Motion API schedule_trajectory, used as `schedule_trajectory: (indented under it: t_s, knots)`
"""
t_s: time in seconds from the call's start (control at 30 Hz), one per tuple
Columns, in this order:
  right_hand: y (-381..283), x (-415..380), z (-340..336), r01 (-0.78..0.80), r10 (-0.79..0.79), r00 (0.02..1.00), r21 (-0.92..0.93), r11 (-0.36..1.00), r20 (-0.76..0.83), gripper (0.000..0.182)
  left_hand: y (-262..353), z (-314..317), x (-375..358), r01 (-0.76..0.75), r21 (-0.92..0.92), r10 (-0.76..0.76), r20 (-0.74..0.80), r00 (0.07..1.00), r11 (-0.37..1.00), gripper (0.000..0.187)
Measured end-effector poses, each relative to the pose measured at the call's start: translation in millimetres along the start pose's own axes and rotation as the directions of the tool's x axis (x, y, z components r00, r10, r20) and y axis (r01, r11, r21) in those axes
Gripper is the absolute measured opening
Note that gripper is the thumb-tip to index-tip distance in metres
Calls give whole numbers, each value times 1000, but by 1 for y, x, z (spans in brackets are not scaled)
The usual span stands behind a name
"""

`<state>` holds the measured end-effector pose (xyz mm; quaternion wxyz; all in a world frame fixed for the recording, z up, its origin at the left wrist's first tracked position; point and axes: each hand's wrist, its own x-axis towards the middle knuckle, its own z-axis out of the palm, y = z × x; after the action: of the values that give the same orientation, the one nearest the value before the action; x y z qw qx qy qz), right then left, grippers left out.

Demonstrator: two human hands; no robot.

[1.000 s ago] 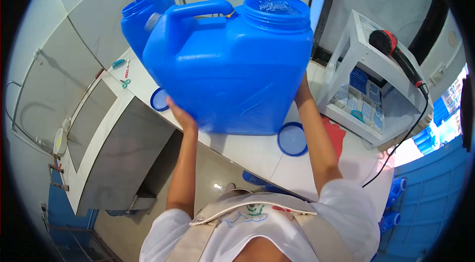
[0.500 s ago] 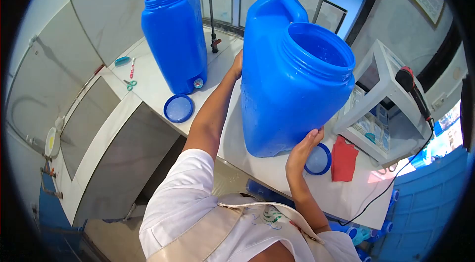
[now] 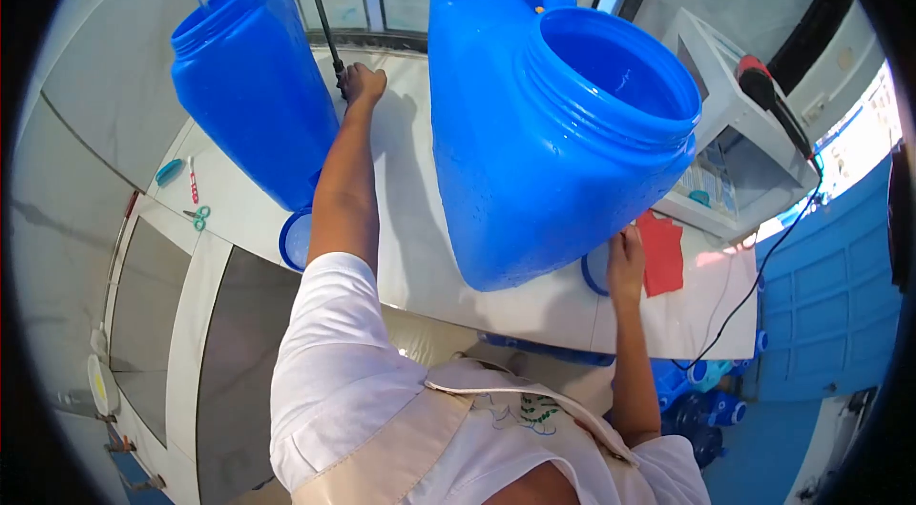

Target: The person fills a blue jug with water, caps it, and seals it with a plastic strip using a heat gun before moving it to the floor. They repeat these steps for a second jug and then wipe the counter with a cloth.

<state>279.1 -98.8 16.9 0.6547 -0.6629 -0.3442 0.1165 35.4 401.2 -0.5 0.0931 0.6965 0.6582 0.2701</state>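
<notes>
Head view: big blue jerrycan [image 3: 544,162] is standing uncapped on the desk [image 3: 405,228]. Left of the jerrycan, the person's left hand [image 3: 363,85] is curling round the foot of a dark pipe [image 3: 320,4]; second jerrycan [image 3: 253,95] is standing farther left. Right hand [image 3: 626,265] is lying near the big jerrycan's lower right, beside red cloth [image 3: 664,257]; cannot tell whether it's holding anything.
</notes>
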Motion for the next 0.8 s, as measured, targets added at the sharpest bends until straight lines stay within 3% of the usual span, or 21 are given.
schedule_trajectory:
  t_s: [0.03, 0.07, 0.1, 0.17, 0.2, 0.27, 0.37, 0.47, 0.53, 0.6, 0.67, 0.7, 0.8]
  knots:
    - [30, 9, -18, 37, -10, 996, -338, 940, 83, 32, -6, 8, -1, -37, 5, 37, -5, 999, 999, 63]
    - [54, 13, -29, 103, 9, 985, -629, 771, 172, 27, -8, 10, -5, -38, 11, 37, 5, 999, 999, 63]
    - [68, 13, -34, 100, 16, 985, -631, 769, 174, 27, -8, 10, -9, -61, 10, 61, 0, 998, 998, 60]
    - [87, 13, -41, 211, -75, 976, -817, 537, 203, 26, -9, 9, -14, -82, 6, 82, -9, 997, 997, 58]
    - [91, 11, -40, 209, -72, 977, -817, 537, 202, 26, -10, 8, -16, -96, -14, 96, 35, 995, 995, 57]
    - [97, 14, -39, 212, -56, 977, -901, 378, 206, 27, -9, 6, -19, -112, -41, 115, 74, 991, 993, 57]
    - [99, 18, -37, 291, -200, 952, -885, 362, 231, 29, -19, 10, -26, -204, -27, 206, 118, 971, 979, 58]
    - [96, 21, -36, 258, -145, 965, -886, 385, 218, 33, -28, 15, -32, -246, -160, 266, 112, 958, 956, 60]
    - [95, 15, -36, 289, -211, 951, -895, 339, 227, 33, -20, -4, -47, -312, -196, 319, 7, 948, 930, 58]
    - [98, 11, -39, 307, -267, 935, -911, 277, 234, 34, -4, -49, -74, -202, -399, 184, -83, 979, 894, 52]
    - [107, 13, -40, 277, -324, 927, -927, 254, 188, 38, 22, -107, -116, -146, -742, 56, -145, 988, 655, 42]
    - [106, 12, -40, 262, -317, 932, -931, 253, 176, 38, 45, -148, -161, -418, -731, 112, -430, 896, 539, 34]
    - [103, 8, -41, 230, -274, 950, -927, 296, 148, 38, 98, -233, -271, -632, -668, 56, -669, 741, 393, 25]
